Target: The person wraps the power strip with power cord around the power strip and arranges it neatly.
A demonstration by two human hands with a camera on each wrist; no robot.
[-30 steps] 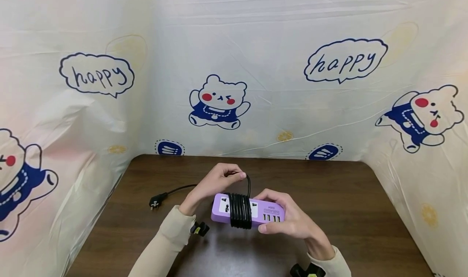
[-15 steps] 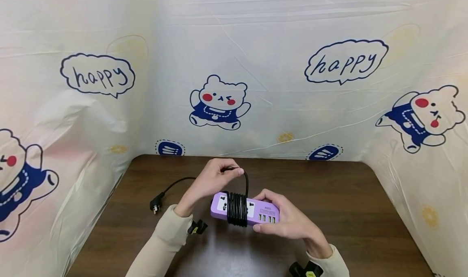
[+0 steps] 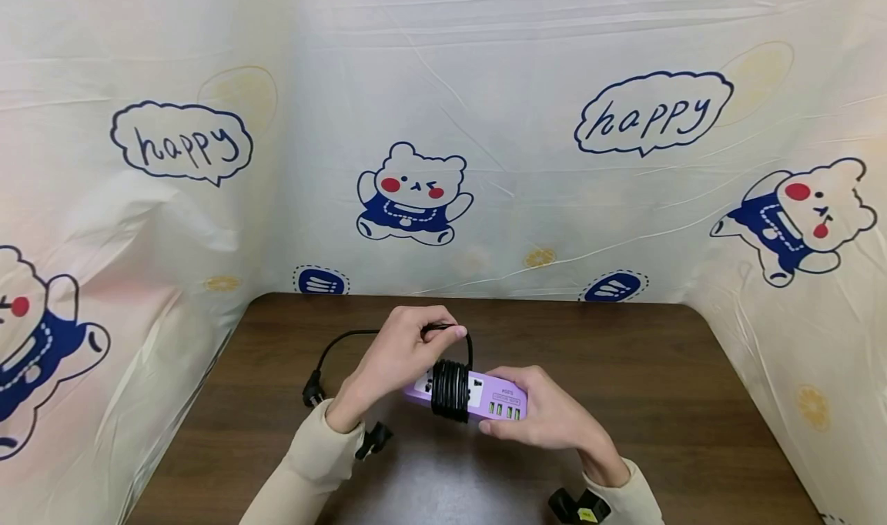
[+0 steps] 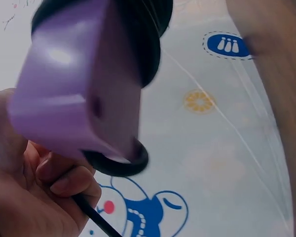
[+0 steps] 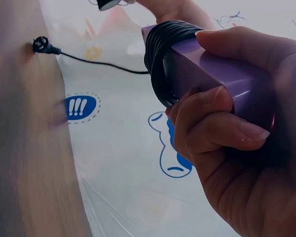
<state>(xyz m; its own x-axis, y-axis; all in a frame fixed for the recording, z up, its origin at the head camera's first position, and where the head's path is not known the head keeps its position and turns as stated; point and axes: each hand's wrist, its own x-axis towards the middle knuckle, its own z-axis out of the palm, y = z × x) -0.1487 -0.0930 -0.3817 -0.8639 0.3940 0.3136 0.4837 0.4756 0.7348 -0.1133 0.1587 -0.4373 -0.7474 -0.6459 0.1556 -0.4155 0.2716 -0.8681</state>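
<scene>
A purple power strip [image 3: 504, 396] with white sockets and several USB ports is held over the table by my right hand [image 3: 547, 409], fingers and thumb around its right end. Several turns of black cord [image 3: 450, 390] are wound about its middle. Above the strip's left end, my left hand [image 3: 398, 348] pinches the loose length of that cord between thumb and fingers; a short arc runs from there down to the coil. In the left wrist view, curled fingers [image 4: 71, 182] grip the cord under the strip. The black plug [image 3: 313, 389] dangles from the cord's free end, left of my left wrist.
The brown wooden table [image 3: 693, 433] lies under both hands. A pale printed sheet [image 3: 513, 125] with bears and "happy" bubbles hangs along its back and sides. Small black cameras [image 3: 374, 440] sit at the wrists.
The plug has shifted right and closer to my left wrist as the cord is drawn along. My right hand and the strip have moved slightly left. The left hand keeps its pinch.
</scene>
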